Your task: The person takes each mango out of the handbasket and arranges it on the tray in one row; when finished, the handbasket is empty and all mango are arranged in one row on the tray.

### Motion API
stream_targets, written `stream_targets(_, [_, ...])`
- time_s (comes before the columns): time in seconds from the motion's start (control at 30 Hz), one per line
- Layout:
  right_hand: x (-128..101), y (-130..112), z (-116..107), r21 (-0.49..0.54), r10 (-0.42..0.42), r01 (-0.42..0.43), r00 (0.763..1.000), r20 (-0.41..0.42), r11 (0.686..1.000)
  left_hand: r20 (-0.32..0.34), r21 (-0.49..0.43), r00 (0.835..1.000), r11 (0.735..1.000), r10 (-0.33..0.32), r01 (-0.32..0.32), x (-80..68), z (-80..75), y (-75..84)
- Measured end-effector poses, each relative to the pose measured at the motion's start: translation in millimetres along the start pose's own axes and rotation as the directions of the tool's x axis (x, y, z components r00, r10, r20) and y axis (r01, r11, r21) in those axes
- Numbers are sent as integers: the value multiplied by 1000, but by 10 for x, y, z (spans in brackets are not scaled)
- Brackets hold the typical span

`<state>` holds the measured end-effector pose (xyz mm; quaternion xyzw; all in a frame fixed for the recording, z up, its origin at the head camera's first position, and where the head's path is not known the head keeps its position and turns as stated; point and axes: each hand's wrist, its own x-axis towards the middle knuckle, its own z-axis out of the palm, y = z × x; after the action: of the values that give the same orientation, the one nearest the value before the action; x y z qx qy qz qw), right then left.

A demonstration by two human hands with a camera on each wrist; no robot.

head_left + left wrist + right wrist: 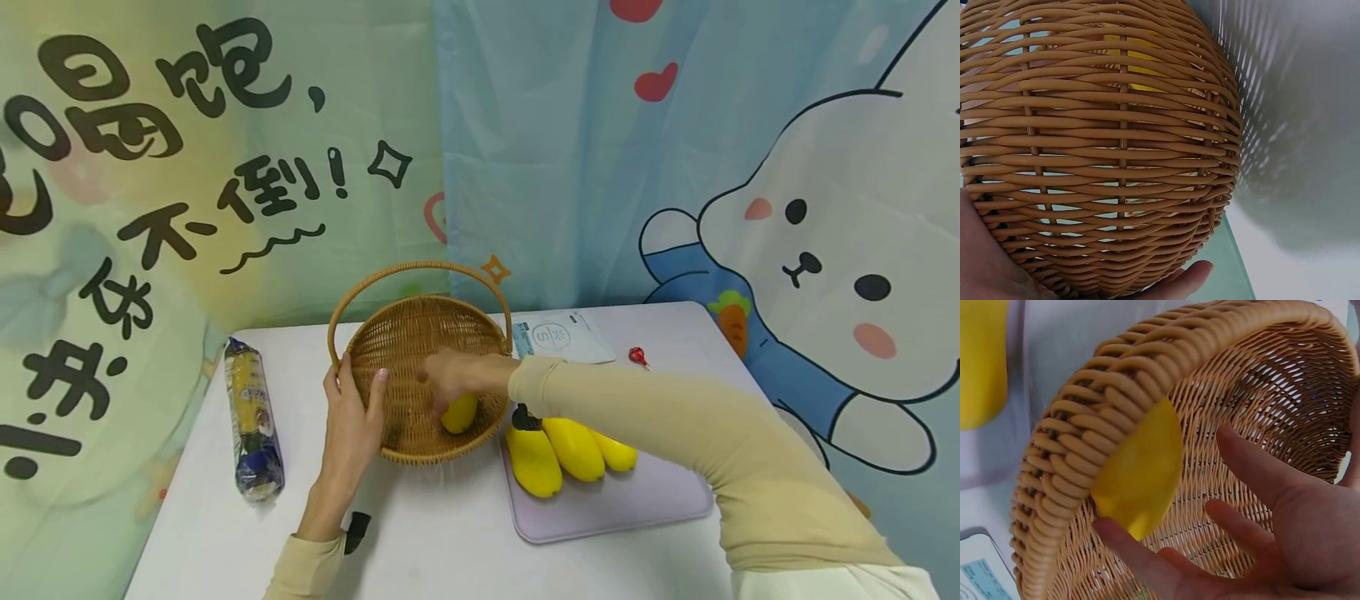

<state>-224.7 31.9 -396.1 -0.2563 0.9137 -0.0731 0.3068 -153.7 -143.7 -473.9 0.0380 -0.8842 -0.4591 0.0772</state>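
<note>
My left hand point(355, 423) grips the left rim of a round wicker basket point(408, 354), which is tipped with its mouth toward me and its arched handle raised. Inside, low on the right, lies a smooth yellow fruit point(459, 414), perhaps a mango. My right hand point(1272, 531) reaches into the basket with its fingers spread apart. One fingertip is at the fruit's edge; whether it touches cannot be told. Several similar yellow fruits point(573, 450) lie side by side beneath my right forearm. Through the weave in the left wrist view, yellow shows from the fruit point(1141, 62).
The yellow fruits rest on a pale purple board point(615, 508) at the right. A long plastic-wrapped package point(253, 421) lies at the left. Behind the basket are a white packet point(566, 336) and a small red item point(638, 357). Printed curtains point(525, 167) hang behind the table.
</note>
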Motion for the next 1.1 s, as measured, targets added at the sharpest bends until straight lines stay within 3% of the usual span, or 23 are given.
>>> stream_targets(0.2, [14, 22, 58, -1, 35, -35, 999, 19, 999, 2, 1, 1000, 1000, -3, 3, 2, 0, -7])
stream_targets(0.73, [95, 33, 202, -72, 29, -28, 1000, 12, 997, -4, 2, 1000, 1000, 5, -5, 4, 15, 11])
stream_targets(0.93, [69, 27, 171, -77, 34, -33, 999, 11, 996, 1, 2, 1000, 1000, 4, -4, 2, 13, 11])
stream_targets(1.1, [39, -4, 26, -104, -27, 28, 1000, 11, 994, 8, 1, 1000, 1000, 5, -5, 10, 5, 8])
